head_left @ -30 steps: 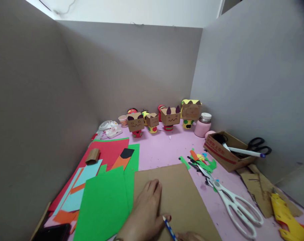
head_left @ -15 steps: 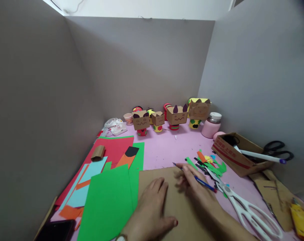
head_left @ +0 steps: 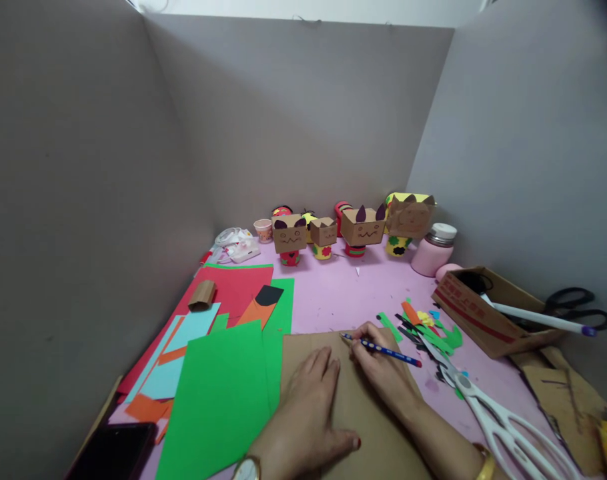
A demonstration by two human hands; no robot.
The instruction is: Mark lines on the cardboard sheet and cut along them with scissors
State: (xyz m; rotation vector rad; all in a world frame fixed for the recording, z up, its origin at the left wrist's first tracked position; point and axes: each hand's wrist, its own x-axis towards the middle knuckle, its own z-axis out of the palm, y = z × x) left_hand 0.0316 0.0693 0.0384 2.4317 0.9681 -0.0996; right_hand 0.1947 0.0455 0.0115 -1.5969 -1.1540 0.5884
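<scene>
My left hand (head_left: 308,413) lies flat, fingers together, on a sheet of brown cardboard (head_left: 363,427) at the near middle of the pink table. My right hand (head_left: 381,370) grips a blue pencil (head_left: 383,349) whose tip touches the far edge of that cardboard. A green paper sheet (head_left: 218,400) lies just left of the cardboard, touching it. White scissors (head_left: 503,420) rest to the right of my right arm.
Paper scraps (head_left: 428,327) lie beyond the pencil. Several box-headed paper figures (head_left: 356,230) and a pink jar (head_left: 432,250) stand at the back. At right are a cardboard box (head_left: 483,313) and black scissors (head_left: 578,307). Grey partitions wall three sides. A phone (head_left: 111,453) lies near left.
My right hand came up from the near edge to the cardboard's far edge and set the pencil tip there. The left hand stayed flat. The view shifted left.
</scene>
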